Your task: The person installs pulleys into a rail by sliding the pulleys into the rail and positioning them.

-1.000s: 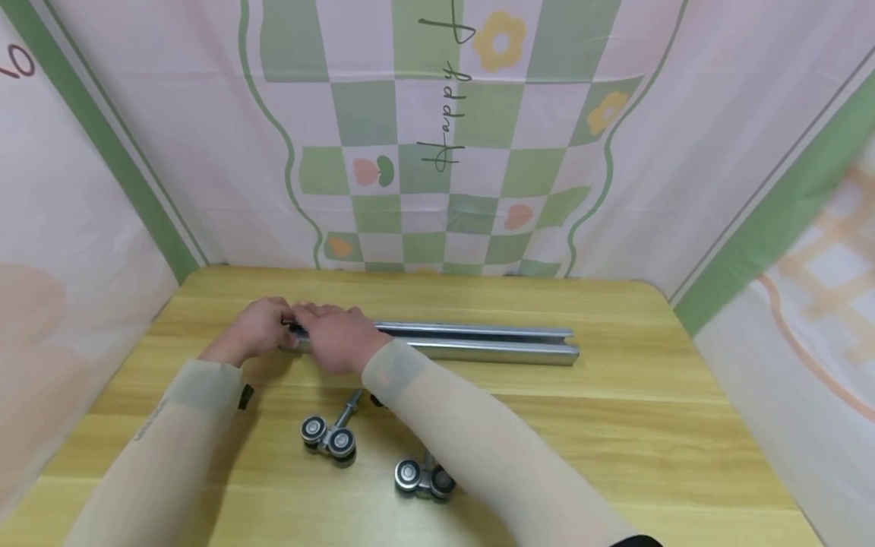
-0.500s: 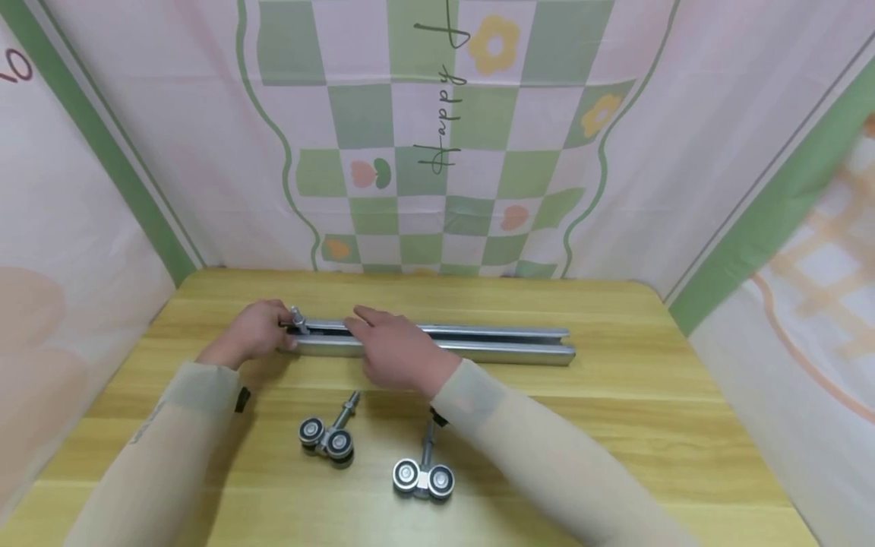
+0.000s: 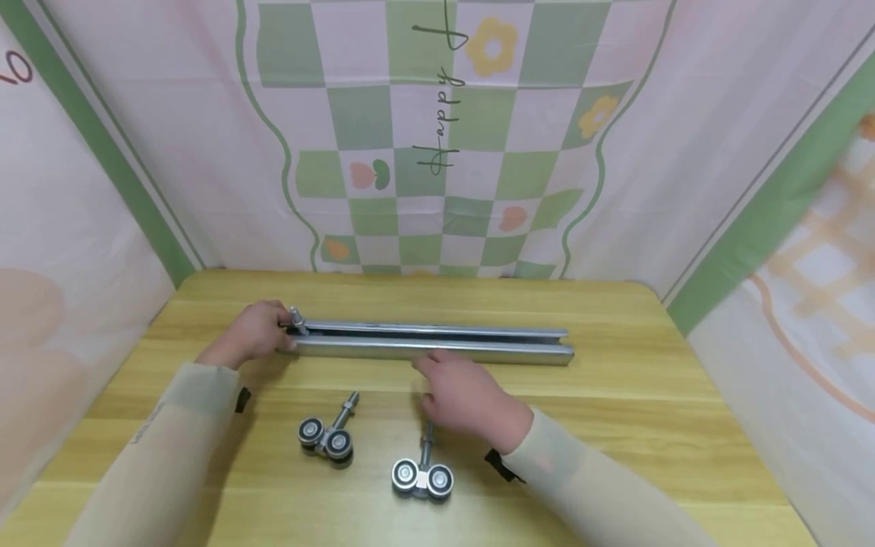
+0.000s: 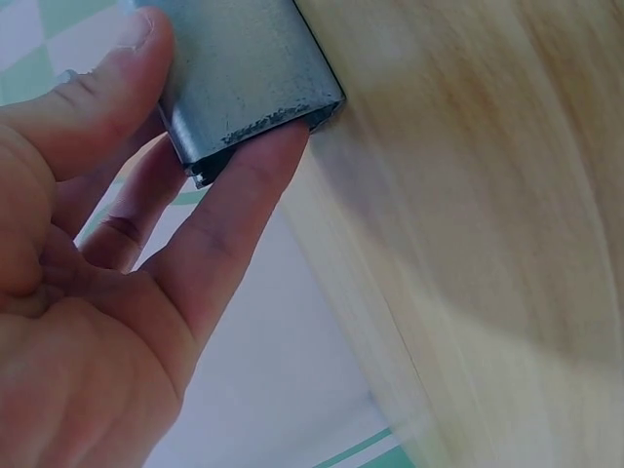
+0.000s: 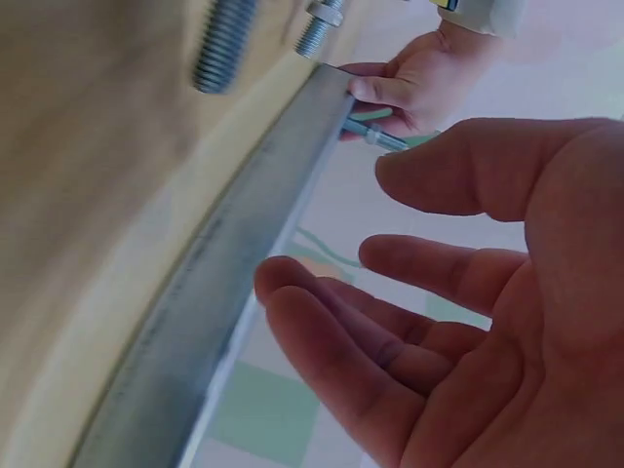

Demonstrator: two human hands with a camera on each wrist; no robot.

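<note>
The metal rail (image 3: 431, 343) lay crosswise on the wooden table (image 3: 615, 425), toward its far side, its open slot facing up. The left hand (image 3: 254, 334) held the rail's left end: in the left wrist view the thumb (image 4: 102, 93) lay on one face of the end and a finger (image 4: 239, 210) pressed against the other, so the end (image 4: 244, 73) sat pinched between them. Just at that end a small bolt (image 3: 297, 317) stood up out of the slot, close beside the left hand's fingers. The right hand (image 3: 472, 399) hovered above the table just in front of the rail's middle, palm down, holding nothing; the right wrist view showed its fingers (image 5: 341, 331) relaxed and spread apart, gently bent, near the rail's edge (image 5: 224, 283) but not touching it. Two roller pieces lay on the table nearer the person. The left roller (image 3: 328, 434) rested with its two wheels toward the person and its threaded stem pointing away and to the right. The right roller (image 3: 422, 475) sat just beside the right hand's wrist, its stem pointing straight away and partly hidden under the hand. The two rollers were near each other but apart. Behind the table hung a pink and green checked cloth (image 3: 437, 152) with flowers on it.
</note>
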